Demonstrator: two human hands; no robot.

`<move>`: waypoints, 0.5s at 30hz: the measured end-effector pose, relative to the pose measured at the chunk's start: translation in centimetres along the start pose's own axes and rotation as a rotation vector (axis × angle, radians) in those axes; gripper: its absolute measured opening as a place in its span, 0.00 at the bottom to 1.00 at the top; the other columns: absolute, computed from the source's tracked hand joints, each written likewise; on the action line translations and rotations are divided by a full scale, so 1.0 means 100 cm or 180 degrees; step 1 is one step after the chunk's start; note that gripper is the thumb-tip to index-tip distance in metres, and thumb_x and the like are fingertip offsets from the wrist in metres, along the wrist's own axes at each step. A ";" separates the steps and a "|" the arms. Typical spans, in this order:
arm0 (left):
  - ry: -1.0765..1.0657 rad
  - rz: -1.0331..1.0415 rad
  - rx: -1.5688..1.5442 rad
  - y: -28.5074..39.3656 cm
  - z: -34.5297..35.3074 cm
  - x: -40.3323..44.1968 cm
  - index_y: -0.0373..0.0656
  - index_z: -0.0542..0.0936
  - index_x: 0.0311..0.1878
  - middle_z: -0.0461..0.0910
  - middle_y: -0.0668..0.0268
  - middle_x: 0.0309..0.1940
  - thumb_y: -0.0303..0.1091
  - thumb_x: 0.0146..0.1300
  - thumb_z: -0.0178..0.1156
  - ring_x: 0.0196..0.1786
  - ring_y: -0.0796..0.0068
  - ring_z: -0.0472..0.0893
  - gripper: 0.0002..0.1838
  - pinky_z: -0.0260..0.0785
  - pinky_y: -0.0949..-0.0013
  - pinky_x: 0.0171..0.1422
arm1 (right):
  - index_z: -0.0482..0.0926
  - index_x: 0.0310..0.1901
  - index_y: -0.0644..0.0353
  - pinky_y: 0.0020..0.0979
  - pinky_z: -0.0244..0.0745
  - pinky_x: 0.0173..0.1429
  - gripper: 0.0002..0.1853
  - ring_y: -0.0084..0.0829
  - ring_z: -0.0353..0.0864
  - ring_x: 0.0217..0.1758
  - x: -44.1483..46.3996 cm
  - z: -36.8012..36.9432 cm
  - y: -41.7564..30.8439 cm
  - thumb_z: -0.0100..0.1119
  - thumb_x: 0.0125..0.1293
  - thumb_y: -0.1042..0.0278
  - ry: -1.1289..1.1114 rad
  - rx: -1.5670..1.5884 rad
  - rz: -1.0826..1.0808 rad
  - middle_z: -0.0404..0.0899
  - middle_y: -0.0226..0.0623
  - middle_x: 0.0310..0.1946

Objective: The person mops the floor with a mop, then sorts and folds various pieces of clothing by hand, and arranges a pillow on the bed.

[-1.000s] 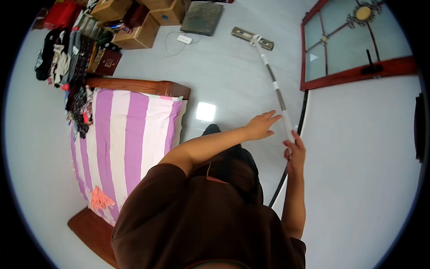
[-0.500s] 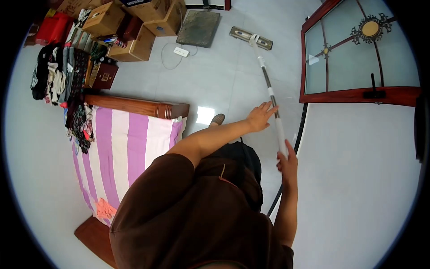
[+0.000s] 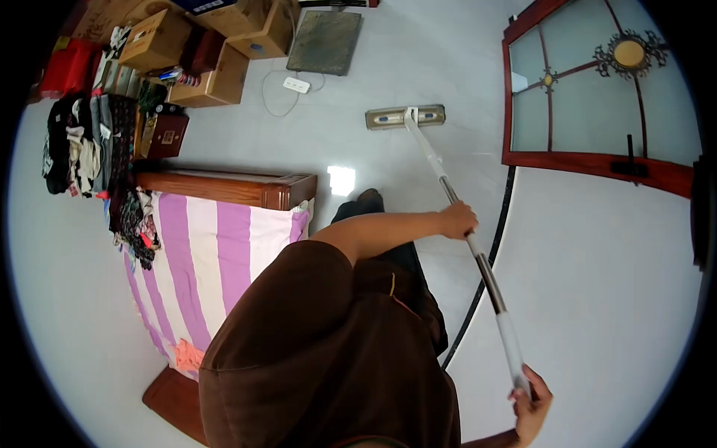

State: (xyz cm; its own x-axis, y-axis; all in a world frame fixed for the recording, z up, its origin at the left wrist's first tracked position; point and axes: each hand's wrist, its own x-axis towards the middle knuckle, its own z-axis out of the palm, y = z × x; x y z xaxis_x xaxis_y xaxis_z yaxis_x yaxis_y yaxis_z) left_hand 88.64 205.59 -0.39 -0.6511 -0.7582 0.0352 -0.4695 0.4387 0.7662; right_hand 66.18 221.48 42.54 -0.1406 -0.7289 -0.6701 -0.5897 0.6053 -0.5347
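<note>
A flat mop (image 3: 489, 280) with a white and metallic pole slants across the floor in front of me. Its rectangular head (image 3: 388, 118) lies on the pale floor tiles. My left hand (image 3: 458, 221) is closed around the middle of the pole. Lower in the view, my right hand (image 3: 532, 403) holds the white top end of the handle, thumb and fingers around it. One of my feet (image 3: 369, 196) shows to the left of the pole.
A bed with a purple-and-white striped sheet (image 3: 233, 246) stands at left, its wooden footboard (image 3: 216, 188) near the floor area. Cardboard boxes (image 3: 216, 75), a power strip (image 3: 296, 85) and a dark flat slab (image 3: 326, 42) lie beyond. A red-framed glass door (image 3: 582, 112) is at right.
The mop head has come back across the floor toward me and turned slightly. My left hand has gone from spread fingers to gripping the pole; my right hand has drawn back with the handle end.
</note>
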 end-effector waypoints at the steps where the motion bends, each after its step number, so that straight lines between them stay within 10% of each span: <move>1: -0.0043 0.0030 -0.0062 0.010 0.002 -0.003 0.50 0.78 0.23 0.80 0.67 0.27 0.40 0.48 0.68 0.37 0.59 0.80 0.09 0.70 0.55 0.43 | 0.77 0.56 0.67 0.19 0.57 0.20 0.22 0.15 0.65 0.16 -0.005 -0.012 -0.011 0.58 0.58 0.72 -0.0052 -0.0128 -0.0131 0.77 0.32 0.21; 3: -0.0214 0.0038 -0.0367 0.024 0.006 -0.018 0.49 0.80 0.25 0.81 0.66 0.27 0.42 0.49 0.69 0.37 0.58 0.81 0.10 0.71 0.55 0.41 | 0.80 0.58 0.55 0.29 0.77 0.43 0.18 0.36 0.85 0.41 -0.012 -0.041 -0.028 0.61 0.67 0.68 -0.0495 -0.0446 -0.0027 0.86 0.41 0.41; 6: -0.0520 -0.0052 -0.0859 0.030 -0.001 -0.039 0.48 0.81 0.27 0.82 0.65 0.27 0.46 0.50 0.69 0.36 0.57 0.82 0.12 0.72 0.55 0.40 | 0.79 0.60 0.52 0.31 0.78 0.44 0.19 0.43 0.85 0.43 0.001 -0.069 -0.036 0.60 0.68 0.67 -0.0947 -0.0524 -0.0201 0.86 0.40 0.44; 9: -0.0671 -0.0336 -0.0862 0.022 -0.017 -0.074 0.48 0.83 0.29 0.83 0.63 0.26 0.49 0.52 0.68 0.35 0.56 0.82 0.14 0.73 0.55 0.40 | 0.78 0.53 0.72 0.22 0.63 0.22 0.22 0.21 0.70 0.17 0.036 -0.052 -0.048 0.57 0.55 0.73 -0.0692 -0.0457 -0.0462 0.77 0.35 0.21; 15: -0.0775 -0.1369 -0.0534 -0.062 -0.054 -0.158 0.46 0.83 0.34 0.83 0.58 0.31 0.55 0.53 0.67 0.39 0.52 0.83 0.20 0.73 0.53 0.43 | 0.81 0.50 0.69 0.24 0.64 0.24 0.21 0.22 0.75 0.21 0.147 0.027 -0.110 0.55 0.51 0.80 -0.1439 -0.0841 -0.0486 0.76 0.32 0.21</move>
State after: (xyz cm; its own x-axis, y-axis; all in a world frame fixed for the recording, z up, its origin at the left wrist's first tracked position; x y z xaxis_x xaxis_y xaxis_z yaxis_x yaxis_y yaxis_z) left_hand 105.06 212.25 -2.29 -0.5496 -0.7100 -0.4402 -0.6360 0.0139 0.7716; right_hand 72.71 204.94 37.17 0.2840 -0.5566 -0.7807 -0.7647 0.3598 -0.5346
